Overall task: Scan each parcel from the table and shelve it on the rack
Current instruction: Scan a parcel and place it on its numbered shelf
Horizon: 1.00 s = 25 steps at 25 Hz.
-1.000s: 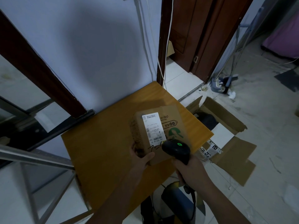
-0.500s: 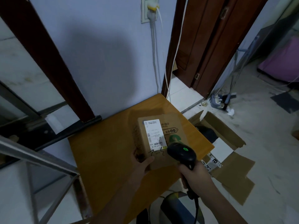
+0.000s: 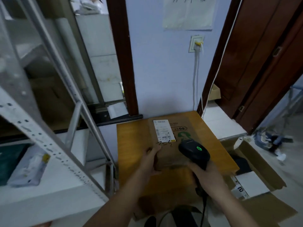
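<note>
My left hand (image 3: 150,161) grips the near left corner of a brown cardboard parcel (image 3: 170,145) held over the small yellow-brown table (image 3: 132,141). A white shipping label (image 3: 164,131) with a barcode faces up on the parcel, with black handwriting just below it. My right hand (image 3: 205,176) holds a black barcode scanner (image 3: 194,153) by its handle. The scanner's head sits above the parcel's right part and a green light glows on top of it. A metal rack (image 3: 49,145) stands to the left.
The rack's lower white shelf (image 3: 57,185) carries a pale plastic mailer (image 3: 31,167) and a dark green item. An open cardboard box (image 3: 255,174) lies on the floor at the right. A brown door (image 3: 262,63) and a wall socket (image 3: 196,44) with cables are behind the table.
The view has swung left and up, bringing the rack into sight. Both hands keep hold of the parcel and scanner, which stay over the table.
</note>
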Each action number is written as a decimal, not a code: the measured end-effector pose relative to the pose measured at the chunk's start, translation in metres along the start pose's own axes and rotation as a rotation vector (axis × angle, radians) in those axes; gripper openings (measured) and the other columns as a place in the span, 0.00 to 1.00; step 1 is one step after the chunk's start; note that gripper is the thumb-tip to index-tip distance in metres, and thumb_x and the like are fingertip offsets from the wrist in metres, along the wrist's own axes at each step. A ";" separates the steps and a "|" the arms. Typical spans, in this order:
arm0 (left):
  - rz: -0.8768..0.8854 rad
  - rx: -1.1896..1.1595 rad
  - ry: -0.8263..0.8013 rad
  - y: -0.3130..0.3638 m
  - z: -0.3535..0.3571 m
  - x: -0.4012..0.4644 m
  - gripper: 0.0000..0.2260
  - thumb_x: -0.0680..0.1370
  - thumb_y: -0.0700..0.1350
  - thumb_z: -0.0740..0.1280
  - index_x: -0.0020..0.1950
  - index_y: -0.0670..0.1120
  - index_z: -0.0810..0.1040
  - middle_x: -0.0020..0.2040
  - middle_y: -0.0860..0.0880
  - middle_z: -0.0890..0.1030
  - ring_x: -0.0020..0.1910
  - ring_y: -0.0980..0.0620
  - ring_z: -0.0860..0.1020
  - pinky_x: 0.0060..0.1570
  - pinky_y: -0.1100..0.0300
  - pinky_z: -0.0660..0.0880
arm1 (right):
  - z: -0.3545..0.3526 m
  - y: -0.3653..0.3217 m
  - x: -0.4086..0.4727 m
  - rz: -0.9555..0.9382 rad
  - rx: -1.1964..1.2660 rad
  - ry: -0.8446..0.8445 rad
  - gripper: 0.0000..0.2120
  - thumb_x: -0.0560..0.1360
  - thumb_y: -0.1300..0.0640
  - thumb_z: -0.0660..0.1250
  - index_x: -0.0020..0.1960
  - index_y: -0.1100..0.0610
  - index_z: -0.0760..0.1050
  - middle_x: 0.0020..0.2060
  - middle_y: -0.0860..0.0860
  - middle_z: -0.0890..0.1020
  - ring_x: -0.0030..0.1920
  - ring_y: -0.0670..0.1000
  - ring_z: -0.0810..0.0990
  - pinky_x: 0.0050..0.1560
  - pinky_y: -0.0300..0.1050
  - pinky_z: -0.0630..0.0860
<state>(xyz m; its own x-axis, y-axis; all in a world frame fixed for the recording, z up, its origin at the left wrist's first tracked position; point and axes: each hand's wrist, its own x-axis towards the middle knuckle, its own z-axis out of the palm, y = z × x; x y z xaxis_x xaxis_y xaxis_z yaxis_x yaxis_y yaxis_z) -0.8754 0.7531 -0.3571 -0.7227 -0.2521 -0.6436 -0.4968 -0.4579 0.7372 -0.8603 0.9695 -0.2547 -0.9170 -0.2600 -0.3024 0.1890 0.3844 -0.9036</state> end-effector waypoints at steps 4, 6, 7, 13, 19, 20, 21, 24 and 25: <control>0.035 -0.079 0.013 -0.026 -0.028 -0.075 0.28 0.75 0.64 0.73 0.70 0.55 0.70 0.63 0.44 0.76 0.59 0.40 0.78 0.54 0.37 0.82 | 0.013 -0.002 -0.054 -0.089 -0.033 -0.107 0.20 0.80 0.56 0.67 0.30 0.60 0.72 0.22 0.54 0.73 0.21 0.50 0.72 0.30 0.44 0.71; 0.065 -0.092 0.022 -0.038 -0.049 -0.108 0.31 0.73 0.66 0.73 0.72 0.55 0.70 0.64 0.44 0.77 0.60 0.40 0.78 0.49 0.39 0.84 | 0.023 -0.001 -0.078 -0.095 -0.056 -0.157 0.21 0.80 0.55 0.66 0.30 0.60 0.72 0.21 0.53 0.73 0.21 0.49 0.72 0.33 0.46 0.73; 0.071 -0.099 0.026 -0.044 -0.060 -0.120 0.32 0.73 0.66 0.73 0.72 0.55 0.70 0.64 0.43 0.77 0.60 0.39 0.78 0.49 0.39 0.84 | 0.027 0.000 -0.089 -0.100 -0.067 -0.173 0.21 0.80 0.54 0.66 0.29 0.59 0.72 0.21 0.52 0.74 0.21 0.49 0.73 0.34 0.47 0.74; 0.061 -0.114 0.042 -0.083 -0.125 -0.175 0.36 0.65 0.71 0.76 0.66 0.54 0.77 0.64 0.41 0.79 0.61 0.37 0.79 0.57 0.33 0.81 | 0.073 -0.002 -0.151 -0.164 -0.136 -0.230 0.22 0.80 0.53 0.66 0.29 0.60 0.72 0.22 0.54 0.74 0.23 0.50 0.74 0.34 0.45 0.73; 0.022 -0.119 0.067 -0.121 -0.214 -0.243 0.22 0.76 0.65 0.69 0.64 0.54 0.76 0.62 0.40 0.80 0.60 0.37 0.80 0.54 0.37 0.83 | 0.142 0.004 -0.215 -0.188 -0.169 -0.297 0.22 0.80 0.55 0.67 0.28 0.60 0.73 0.23 0.55 0.75 0.25 0.52 0.76 0.36 0.46 0.74; 0.014 -0.112 0.080 -0.130 -0.234 -0.255 0.23 0.76 0.65 0.68 0.64 0.53 0.76 0.62 0.40 0.80 0.60 0.37 0.80 0.54 0.38 0.83 | 0.157 0.004 -0.226 -0.188 -0.172 -0.322 0.22 0.80 0.55 0.67 0.29 0.59 0.73 0.22 0.54 0.75 0.25 0.51 0.76 0.36 0.47 0.75; 0.015 -0.109 0.091 -0.138 -0.254 -0.265 0.23 0.76 0.66 0.67 0.65 0.53 0.76 0.63 0.39 0.80 0.61 0.37 0.80 0.54 0.37 0.83 | 0.173 0.005 -0.236 -0.192 -0.173 -0.344 0.21 0.80 0.55 0.67 0.29 0.59 0.73 0.22 0.53 0.75 0.24 0.50 0.75 0.36 0.47 0.75; 0.040 -0.107 0.138 -0.154 -0.309 -0.292 0.28 0.74 0.69 0.68 0.66 0.53 0.76 0.63 0.39 0.81 0.61 0.38 0.81 0.55 0.36 0.83 | 0.216 0.004 -0.256 -0.223 -0.158 -0.379 0.17 0.80 0.56 0.67 0.34 0.59 0.73 0.21 0.50 0.75 0.23 0.48 0.75 0.34 0.45 0.75; 0.055 -0.113 0.159 -0.157 -0.325 -0.300 0.31 0.71 0.70 0.70 0.68 0.53 0.76 0.63 0.39 0.81 0.61 0.37 0.81 0.54 0.36 0.83 | 0.230 0.002 -0.261 -0.234 -0.155 -0.385 0.17 0.80 0.56 0.67 0.34 0.60 0.73 0.21 0.50 0.74 0.23 0.48 0.74 0.34 0.44 0.74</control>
<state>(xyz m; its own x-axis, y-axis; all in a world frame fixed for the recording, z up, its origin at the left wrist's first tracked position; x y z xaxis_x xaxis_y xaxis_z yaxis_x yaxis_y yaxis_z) -0.4244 0.6233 -0.3469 -0.6579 -0.4062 -0.6341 -0.3953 -0.5304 0.7499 -0.5398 0.8347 -0.2473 -0.7265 -0.6533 -0.2129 -0.0885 0.3962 -0.9139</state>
